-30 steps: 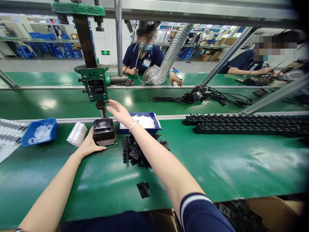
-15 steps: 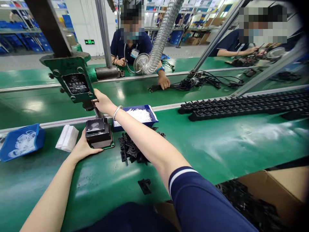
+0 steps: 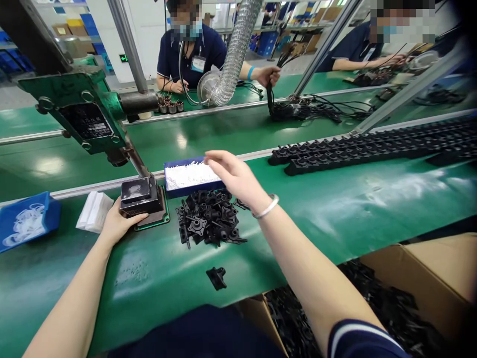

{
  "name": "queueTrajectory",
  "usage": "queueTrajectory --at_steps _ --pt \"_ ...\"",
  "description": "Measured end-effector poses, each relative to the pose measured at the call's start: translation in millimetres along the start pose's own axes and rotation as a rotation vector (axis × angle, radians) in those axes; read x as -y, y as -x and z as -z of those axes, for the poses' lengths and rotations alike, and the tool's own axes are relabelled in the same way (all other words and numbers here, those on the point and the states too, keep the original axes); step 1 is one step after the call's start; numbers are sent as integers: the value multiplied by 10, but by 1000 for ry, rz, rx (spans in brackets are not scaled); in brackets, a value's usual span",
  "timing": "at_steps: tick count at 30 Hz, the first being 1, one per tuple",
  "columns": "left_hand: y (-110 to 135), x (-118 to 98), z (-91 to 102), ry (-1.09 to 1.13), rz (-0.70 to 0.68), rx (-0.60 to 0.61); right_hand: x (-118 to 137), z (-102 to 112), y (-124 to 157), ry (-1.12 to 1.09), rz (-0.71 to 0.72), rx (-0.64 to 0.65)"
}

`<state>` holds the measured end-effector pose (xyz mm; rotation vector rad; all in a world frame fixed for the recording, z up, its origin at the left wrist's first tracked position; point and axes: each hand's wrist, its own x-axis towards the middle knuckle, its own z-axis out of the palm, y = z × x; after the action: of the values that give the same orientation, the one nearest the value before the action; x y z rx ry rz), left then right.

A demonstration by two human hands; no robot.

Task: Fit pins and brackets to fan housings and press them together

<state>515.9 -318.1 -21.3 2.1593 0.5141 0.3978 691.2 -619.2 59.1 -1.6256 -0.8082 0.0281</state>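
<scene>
My left hand point(image 3: 118, 223) is closed against the front and side of a black block point(image 3: 139, 196) that sits on the base of a green hand press point(image 3: 84, 113). My right hand point(image 3: 236, 178) hovers with fingers loosely apart and nothing in it, above a pile of small black plastic parts point(image 3: 209, 218). Its fingertips reach toward a blue tray of white pieces point(image 3: 188, 175). One loose black part point(image 3: 216, 277) lies nearer to me on the green belt.
A blue bin of white rings point(image 3: 26, 222) and a white block point(image 3: 94, 211) lie at the left. Rows of black parts point(image 3: 372, 146) stretch along the right. A cardboard box of black parts point(image 3: 395, 303) stands below the table edge. Two other people work across the belt.
My right hand has left the press lever and come down to the right, over the parts pile. My left hand stays on the black block. The person opposite lifted a cable bundle.
</scene>
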Motion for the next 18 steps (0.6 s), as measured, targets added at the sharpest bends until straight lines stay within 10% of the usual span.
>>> queueTrajectory --at_steps 7,18 --pt "23 -33 -4 -27 9 -15 132 669 1177 134 -283 -249" --pt "-151 -219 118 -75 -193 -50 -58 998 2409 128 -601 -508"
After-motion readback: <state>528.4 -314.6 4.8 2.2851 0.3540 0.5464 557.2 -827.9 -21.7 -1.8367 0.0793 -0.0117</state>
